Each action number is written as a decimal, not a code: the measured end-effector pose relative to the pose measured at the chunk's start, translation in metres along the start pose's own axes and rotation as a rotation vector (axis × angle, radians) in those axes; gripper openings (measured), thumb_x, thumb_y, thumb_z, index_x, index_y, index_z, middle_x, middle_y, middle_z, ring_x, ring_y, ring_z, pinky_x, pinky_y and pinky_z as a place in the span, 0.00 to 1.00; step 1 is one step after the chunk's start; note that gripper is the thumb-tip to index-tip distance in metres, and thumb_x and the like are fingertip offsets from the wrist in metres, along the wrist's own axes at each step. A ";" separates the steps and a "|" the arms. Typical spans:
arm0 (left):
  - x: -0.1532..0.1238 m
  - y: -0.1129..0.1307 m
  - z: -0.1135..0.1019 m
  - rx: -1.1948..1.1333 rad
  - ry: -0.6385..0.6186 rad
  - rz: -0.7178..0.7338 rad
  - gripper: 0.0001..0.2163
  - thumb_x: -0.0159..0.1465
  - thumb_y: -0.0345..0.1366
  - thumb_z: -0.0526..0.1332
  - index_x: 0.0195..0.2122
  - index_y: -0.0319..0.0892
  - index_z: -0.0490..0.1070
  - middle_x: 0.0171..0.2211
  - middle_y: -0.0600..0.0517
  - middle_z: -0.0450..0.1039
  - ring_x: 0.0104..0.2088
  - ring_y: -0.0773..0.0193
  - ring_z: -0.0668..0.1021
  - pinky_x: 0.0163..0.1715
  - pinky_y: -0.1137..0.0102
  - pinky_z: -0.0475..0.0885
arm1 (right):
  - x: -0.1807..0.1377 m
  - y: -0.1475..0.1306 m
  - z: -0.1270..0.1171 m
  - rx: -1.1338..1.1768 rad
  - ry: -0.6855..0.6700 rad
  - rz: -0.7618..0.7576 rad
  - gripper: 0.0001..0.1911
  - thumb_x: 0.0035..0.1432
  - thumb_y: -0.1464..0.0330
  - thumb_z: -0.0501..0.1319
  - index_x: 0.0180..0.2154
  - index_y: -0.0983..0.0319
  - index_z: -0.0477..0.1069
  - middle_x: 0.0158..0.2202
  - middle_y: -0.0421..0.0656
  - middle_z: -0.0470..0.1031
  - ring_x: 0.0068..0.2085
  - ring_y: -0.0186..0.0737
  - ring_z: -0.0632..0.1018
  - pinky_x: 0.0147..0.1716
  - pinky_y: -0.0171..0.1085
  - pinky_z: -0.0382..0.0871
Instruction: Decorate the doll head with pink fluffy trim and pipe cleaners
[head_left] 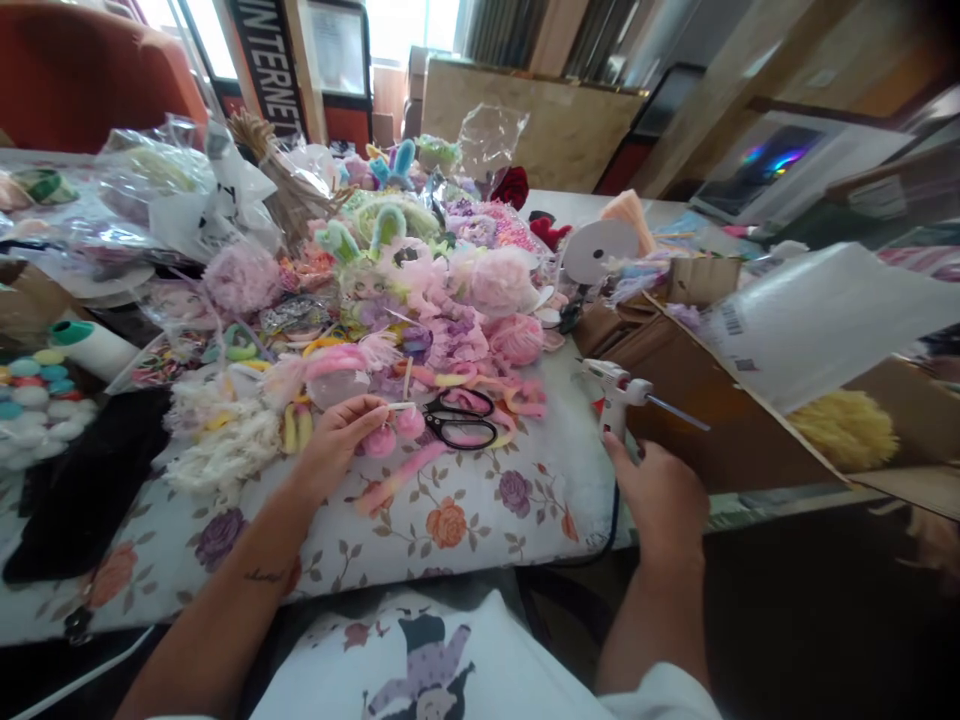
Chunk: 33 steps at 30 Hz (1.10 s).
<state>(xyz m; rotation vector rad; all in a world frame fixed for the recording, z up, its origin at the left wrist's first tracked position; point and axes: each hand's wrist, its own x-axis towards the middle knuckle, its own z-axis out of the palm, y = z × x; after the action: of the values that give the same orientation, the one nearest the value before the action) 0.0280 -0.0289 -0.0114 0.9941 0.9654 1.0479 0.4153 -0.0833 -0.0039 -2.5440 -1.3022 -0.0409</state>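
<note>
My left hand (346, 432) is closed in a pinch on a small white strip with two pink pom-poms (379, 441) hanging at its fingertips. Just right of it, black-handled scissors (461, 418) lie on the flowered cloth. A pink and yellow fuzzy strip (401, 480) runs below them. At the table's right side, my right hand (664, 495) has its fingers at the lower handle of a white glue gun (616, 390), a glue stick poking out of its back. Part of that grip is hidden by the hand itself.
A heap of pink yarn (517, 340), dolls and craft pieces covers the table's middle. On the right stands a cardboard box (697, 400) holding a yellow fluffy bundle (844, 428). A black flat object (90, 490) and colourful pom-poms (34, 400) lie at left.
</note>
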 end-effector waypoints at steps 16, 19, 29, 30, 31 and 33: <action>-0.004 0.018 -0.002 0.330 -0.305 0.326 0.09 0.63 0.40 0.63 0.32 0.40 0.76 0.42 0.45 0.67 0.47 0.58 0.71 0.48 0.67 0.66 | -0.049 -0.184 0.020 1.244 -0.992 -0.763 0.12 0.55 0.60 0.67 0.33 0.62 0.72 0.32 0.41 0.75 0.28 0.31 0.71 0.27 0.32 0.64; -0.005 0.019 -0.003 0.385 -0.338 0.338 0.09 0.63 0.40 0.63 0.31 0.40 0.77 0.52 0.42 0.65 0.58 0.51 0.66 0.57 0.63 0.62 | -0.057 -0.194 0.028 1.354 -1.232 -0.734 0.15 0.52 0.61 0.70 0.33 0.63 0.69 0.28 0.37 0.70 0.27 0.29 0.68 0.27 0.30 0.62; -0.004 0.018 -0.006 0.422 -0.464 0.338 0.07 0.63 0.39 0.64 0.34 0.42 0.80 0.59 0.43 0.63 0.62 0.49 0.65 0.61 0.59 0.60 | -0.072 -0.188 0.038 1.422 -1.451 -0.579 0.18 0.46 0.62 0.74 0.33 0.64 0.69 0.26 0.36 0.72 0.25 0.28 0.71 0.24 0.28 0.65; -0.004 0.018 -0.006 0.424 -0.472 0.346 0.07 0.62 0.39 0.65 0.34 0.43 0.80 0.59 0.44 0.63 0.62 0.50 0.66 0.61 0.59 0.60 | -0.072 -0.187 0.038 1.406 -1.445 -0.584 0.18 0.46 0.62 0.74 0.32 0.64 0.70 0.25 0.36 0.72 0.24 0.29 0.71 0.24 0.28 0.64; -0.004 0.017 -0.005 0.419 -0.480 0.349 0.06 0.62 0.38 0.65 0.35 0.43 0.81 0.60 0.44 0.64 0.61 0.50 0.66 0.61 0.59 0.60 | -0.072 -0.187 0.038 1.394 -1.439 -0.590 0.18 0.46 0.61 0.74 0.32 0.64 0.70 0.24 0.36 0.72 0.24 0.29 0.71 0.23 0.28 0.64; -0.005 0.017 -0.003 0.381 -0.480 0.340 0.07 0.63 0.38 0.64 0.38 0.44 0.81 0.60 0.43 0.65 0.60 0.50 0.68 0.58 0.60 0.64 | -0.072 -0.186 0.039 1.392 -1.411 -0.594 0.18 0.48 0.60 0.73 0.30 0.64 0.70 0.24 0.37 0.73 0.24 0.29 0.72 0.24 0.29 0.66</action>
<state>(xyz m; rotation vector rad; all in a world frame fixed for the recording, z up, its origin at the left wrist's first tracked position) 0.0201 -0.0294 0.0044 1.6815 0.6151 0.8486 0.2203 -0.0269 -0.0082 -0.6993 -1.4208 1.9385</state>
